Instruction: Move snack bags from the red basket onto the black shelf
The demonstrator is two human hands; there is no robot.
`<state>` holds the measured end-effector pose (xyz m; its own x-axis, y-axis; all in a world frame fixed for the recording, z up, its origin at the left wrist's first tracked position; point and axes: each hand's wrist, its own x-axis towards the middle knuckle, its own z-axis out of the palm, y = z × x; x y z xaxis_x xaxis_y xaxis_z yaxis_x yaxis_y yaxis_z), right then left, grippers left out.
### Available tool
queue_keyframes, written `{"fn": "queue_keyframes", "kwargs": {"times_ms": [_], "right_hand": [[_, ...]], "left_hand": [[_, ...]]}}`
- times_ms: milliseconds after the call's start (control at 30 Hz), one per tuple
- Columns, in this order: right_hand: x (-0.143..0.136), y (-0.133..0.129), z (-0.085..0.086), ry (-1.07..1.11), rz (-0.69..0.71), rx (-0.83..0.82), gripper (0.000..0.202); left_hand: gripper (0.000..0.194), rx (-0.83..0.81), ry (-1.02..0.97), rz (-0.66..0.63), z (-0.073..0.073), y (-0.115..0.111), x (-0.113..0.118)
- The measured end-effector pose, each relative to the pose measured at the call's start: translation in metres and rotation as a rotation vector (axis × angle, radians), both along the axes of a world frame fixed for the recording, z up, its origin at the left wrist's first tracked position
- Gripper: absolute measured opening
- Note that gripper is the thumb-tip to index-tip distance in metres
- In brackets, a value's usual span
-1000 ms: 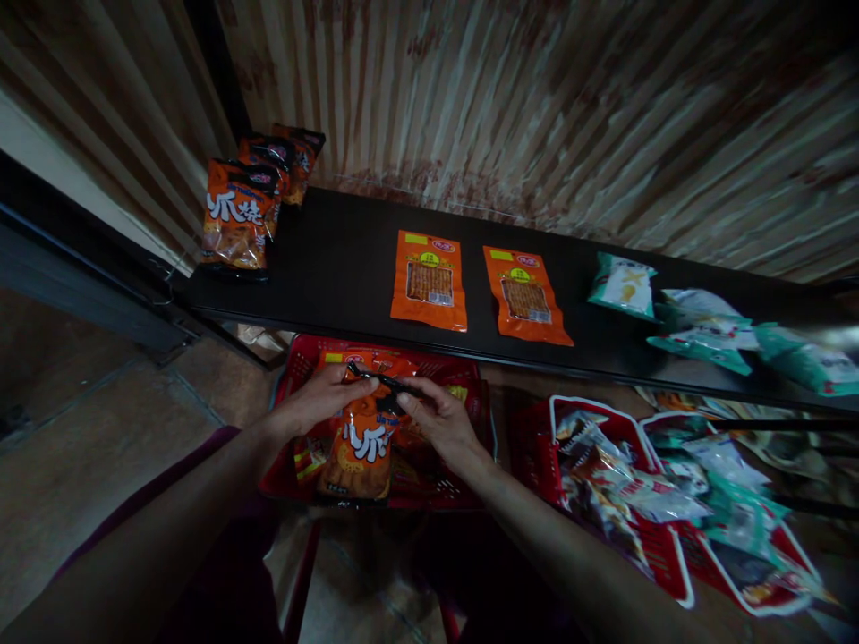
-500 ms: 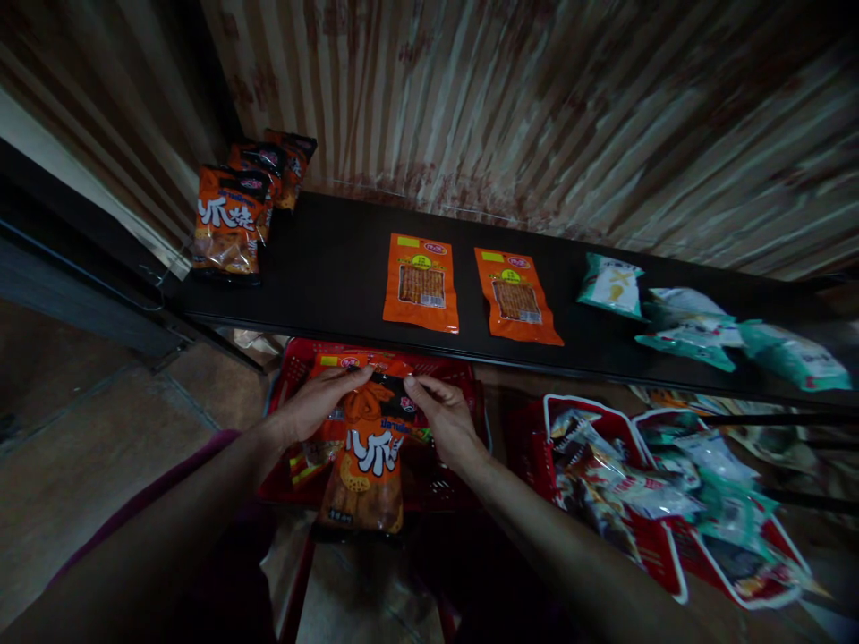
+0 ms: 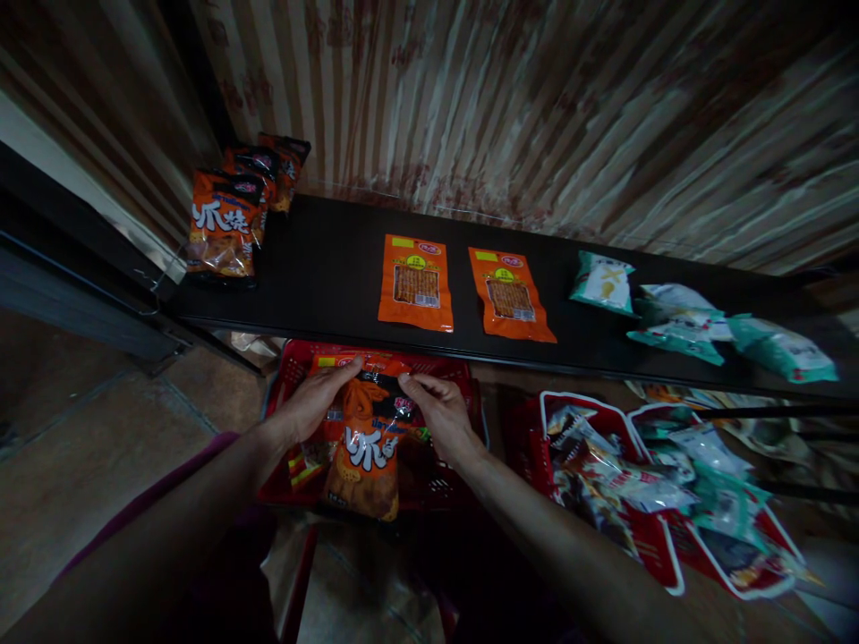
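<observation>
An orange and black snack bag [image 3: 366,456] hangs upright between my two hands, above a red basket [image 3: 436,487]. My left hand [image 3: 315,402] pinches its upper left corner, thumb on top. At the upper right corner, my right hand [image 3: 439,411] grips the bag's edge between thumb and fingers. Behind the bag, other orange packets lie in the basket, partly hidden. Similar orange and black bags [image 3: 225,224] stand in a row at the shelf's left end.
On the black shelf [image 3: 322,268] lie two flat orange packets, one on the left [image 3: 416,282] and one on the right [image 3: 511,295]. Several green and white bags [image 3: 604,282] lie further right. Two red baskets with white rims [image 3: 608,402] hold mixed packets below.
The held snack bag's lower end has risen slightly, and both hands still grip its top corners. The view has shifted a little, so the shelf's things appear slightly further left.
</observation>
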<state>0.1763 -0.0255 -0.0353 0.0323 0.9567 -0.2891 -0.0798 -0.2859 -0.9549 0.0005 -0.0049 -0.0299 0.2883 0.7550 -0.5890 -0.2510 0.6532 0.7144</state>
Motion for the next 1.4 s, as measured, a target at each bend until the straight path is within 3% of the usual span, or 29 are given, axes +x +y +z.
{"fn": "queue_keyframes", "kwargs": {"times_ms": [167, 533, 800, 1067, 1300, 1400], "right_hand": [[0.002, 0.0, 0.004, -0.024, -0.009, -0.015, 0.028], [-0.002, 0.001, 0.012, 0.018, -0.042, -0.058, 0.028], [-0.003, 0.005, 0.006, 0.069, -0.1, -0.133, 0.029], [-0.005, 0.004, 0.004, 0.178, -0.061, -0.175, 0.032], [-0.004, -0.003, 0.007, 0.143, -0.035, -0.209, 0.039], [-0.004, -0.008, 0.007, 0.158, 0.09, -0.267, 0.047]], "left_hand": [[0.035, 0.007, -0.072, -0.075, -0.001, -0.005, -0.003], [0.044, -0.008, -0.021, -0.158, -0.004, -0.012, -0.01], [0.035, 0.013, -0.037, -0.169, -0.009, -0.012, -0.009], [0.034, -0.093, 0.008, 0.0, -0.012, -0.016, -0.005], [0.033, -0.116, -0.024, 0.118, -0.008, -0.014, -0.004], [0.03, -0.101, -0.056, 0.189, -0.004, -0.01, -0.004]]}}
